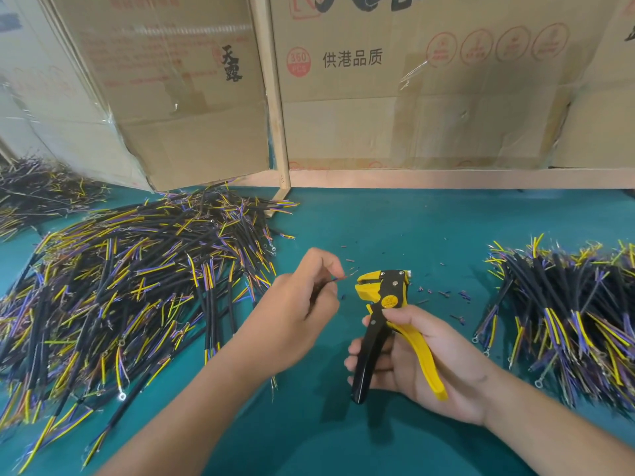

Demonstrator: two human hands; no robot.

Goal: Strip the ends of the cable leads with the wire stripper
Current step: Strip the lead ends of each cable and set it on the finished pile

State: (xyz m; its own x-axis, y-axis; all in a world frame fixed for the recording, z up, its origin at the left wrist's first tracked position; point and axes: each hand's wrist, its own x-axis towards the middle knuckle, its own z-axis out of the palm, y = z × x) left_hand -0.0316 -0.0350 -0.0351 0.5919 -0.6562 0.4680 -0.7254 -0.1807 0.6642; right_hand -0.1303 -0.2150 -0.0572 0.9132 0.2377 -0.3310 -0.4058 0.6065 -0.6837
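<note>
Two cable piles [130,286], right hand [422,365] gripping yellow-black wire stripper [385,314]

two bare forearms reach in from the bottom edge, with no sleeve, glove or watch on either (nothing worn as far up as the picture shows). the left hand [302,300] and the right hand [422,365] carry no rings, and the visible fingernails are short and unpainted.
</note>
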